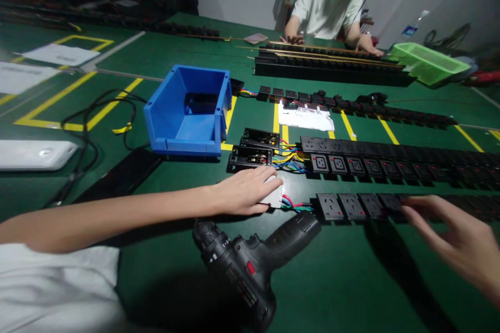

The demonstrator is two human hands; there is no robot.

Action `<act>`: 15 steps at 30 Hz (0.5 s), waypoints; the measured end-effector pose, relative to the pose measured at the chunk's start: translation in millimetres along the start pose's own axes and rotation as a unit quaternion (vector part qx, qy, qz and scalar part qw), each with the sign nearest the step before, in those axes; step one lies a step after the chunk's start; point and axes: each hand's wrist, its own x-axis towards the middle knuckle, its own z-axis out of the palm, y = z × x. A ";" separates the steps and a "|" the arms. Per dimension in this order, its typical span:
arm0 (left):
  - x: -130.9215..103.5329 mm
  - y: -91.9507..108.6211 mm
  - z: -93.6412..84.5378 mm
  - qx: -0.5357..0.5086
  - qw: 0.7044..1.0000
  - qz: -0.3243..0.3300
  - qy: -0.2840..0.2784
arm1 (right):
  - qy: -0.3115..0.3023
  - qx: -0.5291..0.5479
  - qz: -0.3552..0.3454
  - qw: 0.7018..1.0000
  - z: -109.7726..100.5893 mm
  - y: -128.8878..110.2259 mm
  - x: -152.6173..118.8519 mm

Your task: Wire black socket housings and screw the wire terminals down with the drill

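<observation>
My left hand (250, 191) lies over a white-topped piece (275, 193) at the left end of the nearest socket row, its fingers curled on the piece. Red, blue and green wires (292, 205) run from that piece to the row of black sockets (331, 207). At the right, my right hand (449, 231) has thumb and fingers brought together at the row's edge; what lies between the fingertips is hidden. Behind are two more socket strips (320, 164), joined by coloured wires to open black boxes (255, 157). A black cordless drill (250, 265) lies in front of my left hand.
A blue bin (187, 114) stands behind my left forearm, with black cables (88, 130) to its left. Farther back are another socket row (336, 104), black rails (328, 67) and a green basket (429, 62). A person (324, 10) sits across the table.
</observation>
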 end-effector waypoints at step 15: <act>-46.0 -10.5 0.9 -0.039 0.999 -0.015 -0.009 | -0.232 0.057 -0.161 0.957 94.1 -92.8 92.8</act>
